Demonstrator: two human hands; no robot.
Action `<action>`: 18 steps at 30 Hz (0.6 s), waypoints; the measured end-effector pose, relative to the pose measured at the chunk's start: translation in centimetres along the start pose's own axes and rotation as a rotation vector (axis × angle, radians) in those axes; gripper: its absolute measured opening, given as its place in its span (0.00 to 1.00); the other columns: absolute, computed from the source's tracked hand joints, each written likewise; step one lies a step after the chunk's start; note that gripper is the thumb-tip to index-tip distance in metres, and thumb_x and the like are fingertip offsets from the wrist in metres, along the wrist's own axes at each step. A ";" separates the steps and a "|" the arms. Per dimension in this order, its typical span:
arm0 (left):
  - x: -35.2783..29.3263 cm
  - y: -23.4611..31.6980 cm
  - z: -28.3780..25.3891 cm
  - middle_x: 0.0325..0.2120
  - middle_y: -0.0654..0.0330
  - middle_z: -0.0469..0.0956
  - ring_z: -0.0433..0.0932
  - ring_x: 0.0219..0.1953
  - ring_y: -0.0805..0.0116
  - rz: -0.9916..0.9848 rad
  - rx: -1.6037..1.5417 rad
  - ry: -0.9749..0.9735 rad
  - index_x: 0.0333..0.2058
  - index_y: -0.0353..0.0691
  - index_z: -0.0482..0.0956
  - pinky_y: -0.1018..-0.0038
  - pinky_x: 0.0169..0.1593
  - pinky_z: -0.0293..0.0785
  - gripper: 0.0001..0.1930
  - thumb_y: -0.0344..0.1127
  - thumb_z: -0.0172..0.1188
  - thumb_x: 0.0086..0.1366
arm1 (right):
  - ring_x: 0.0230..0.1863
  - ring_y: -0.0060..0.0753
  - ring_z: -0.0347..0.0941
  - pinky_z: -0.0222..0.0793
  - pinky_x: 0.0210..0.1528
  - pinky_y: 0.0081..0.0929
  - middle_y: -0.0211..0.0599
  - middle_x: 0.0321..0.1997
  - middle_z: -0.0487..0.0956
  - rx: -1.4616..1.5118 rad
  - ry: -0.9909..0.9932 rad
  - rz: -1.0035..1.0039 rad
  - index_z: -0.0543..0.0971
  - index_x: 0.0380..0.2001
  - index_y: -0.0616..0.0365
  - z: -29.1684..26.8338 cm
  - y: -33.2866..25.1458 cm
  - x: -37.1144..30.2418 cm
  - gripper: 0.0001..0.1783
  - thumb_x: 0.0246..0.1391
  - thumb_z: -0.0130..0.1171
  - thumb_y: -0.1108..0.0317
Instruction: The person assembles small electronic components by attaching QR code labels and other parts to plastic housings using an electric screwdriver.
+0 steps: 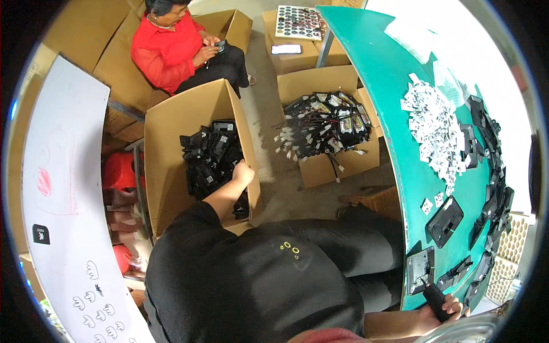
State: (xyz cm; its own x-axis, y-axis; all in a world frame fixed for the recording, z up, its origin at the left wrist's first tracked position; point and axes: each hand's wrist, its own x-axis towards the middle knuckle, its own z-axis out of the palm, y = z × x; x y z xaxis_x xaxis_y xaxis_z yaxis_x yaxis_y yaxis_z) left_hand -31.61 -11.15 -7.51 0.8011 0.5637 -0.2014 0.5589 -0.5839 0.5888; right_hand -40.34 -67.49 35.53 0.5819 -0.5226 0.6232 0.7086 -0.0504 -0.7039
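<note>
My left hand (243,174) is curled at the right wall of a tall cardboard box (171,126). Its fingers are bent, and what they may hold is hidden. Inside that box lies a heap of black plastic housings (209,154). At the lower right, my right hand (443,313) is wrapped round a thick black electric screwdriver (436,300). The tool's front end points at an open black housing (420,271) on the green table (377,63), close to its edge. A second housing (445,222) lies just beyond it.
White tags (434,128) are piled on the table, with more black parts (494,200) along its far side. An open box (340,166) holds wired battery packs (337,120). A person in red (166,51) sits holding a phone. At left stands a white board (63,148).
</note>
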 end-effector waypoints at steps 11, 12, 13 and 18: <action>1.9 -2.3 2.0 0.25 0.48 0.77 0.77 0.35 0.45 0.007 0.200 0.135 0.29 0.39 0.78 0.58 0.42 0.74 0.09 0.35 0.60 0.48 | 0.22 0.24 0.54 0.53 0.29 0.29 0.26 0.19 0.57 0.175 0.125 -0.194 0.71 0.44 0.62 -0.9 -1.9 1.3 0.18 0.48 0.53 0.68; -0.8 4.1 -0.9 0.28 0.47 0.76 0.76 0.34 0.43 0.164 0.289 0.257 0.37 0.37 0.75 0.57 0.42 0.74 0.17 0.34 0.62 0.47 | 0.21 0.24 0.55 0.52 0.29 0.28 0.25 0.19 0.58 0.100 0.181 -0.265 0.72 0.45 0.61 0.7 -1.3 0.7 0.19 0.48 0.53 0.66; -0.6 5.3 -3.4 0.41 0.42 0.74 0.72 0.45 0.42 0.200 0.300 0.094 0.51 0.33 0.66 0.58 0.51 0.70 0.29 0.33 0.63 0.49 | 0.21 0.23 0.56 0.52 0.29 0.28 0.26 0.20 0.61 0.161 0.177 -0.281 0.72 0.46 0.59 0.8 -1.2 0.8 0.20 0.49 0.54 0.63; -9.0 22.5 -5.0 0.52 0.45 0.67 0.65 0.54 0.49 1.161 0.197 0.152 0.56 0.32 0.64 0.60 0.61 0.59 0.30 0.27 0.59 0.53 | 0.19 0.24 0.59 0.54 0.26 0.28 0.30 0.21 0.67 0.202 0.236 -0.330 0.72 0.49 0.55 -1.2 -1.6 -0.5 0.20 0.52 0.53 0.63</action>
State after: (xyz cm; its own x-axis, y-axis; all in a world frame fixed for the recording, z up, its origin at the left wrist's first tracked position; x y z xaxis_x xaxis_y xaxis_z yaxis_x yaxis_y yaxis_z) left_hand -27.32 -26.47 11.48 0.8242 -0.3062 0.4763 -0.4507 -0.8640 0.2244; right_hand -42.22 -68.19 35.90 0.2210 -0.6876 0.6917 0.9182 -0.0924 -0.3851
